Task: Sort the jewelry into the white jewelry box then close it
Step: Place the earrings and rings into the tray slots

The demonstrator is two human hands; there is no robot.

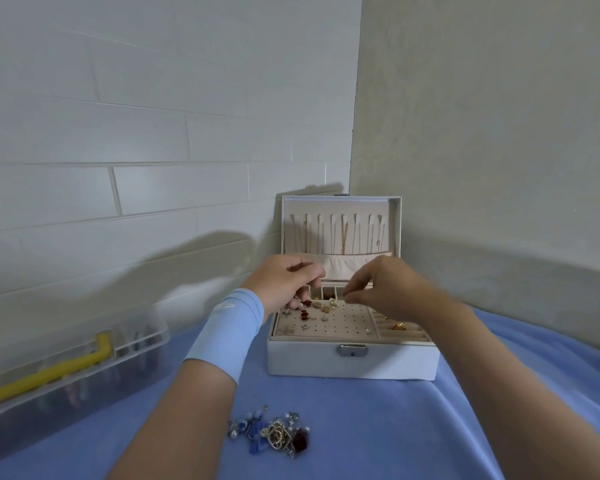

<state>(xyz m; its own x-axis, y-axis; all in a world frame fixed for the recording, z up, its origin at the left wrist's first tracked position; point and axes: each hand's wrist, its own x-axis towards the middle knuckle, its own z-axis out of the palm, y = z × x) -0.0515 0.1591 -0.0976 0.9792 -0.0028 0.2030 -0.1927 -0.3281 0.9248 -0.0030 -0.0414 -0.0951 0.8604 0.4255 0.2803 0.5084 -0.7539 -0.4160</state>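
Hands (284, 278) (385, 285) over open jewelry box (352, 362), fingertips pinched.

We cannot tell what our right hand (388, 289) pinches; it is too small. Our left hand (288, 278) hides the back left corner of the open white jewelry box (352, 362). The clear plastic organizer case (66, 362) is blurred and cut off at the left edge.
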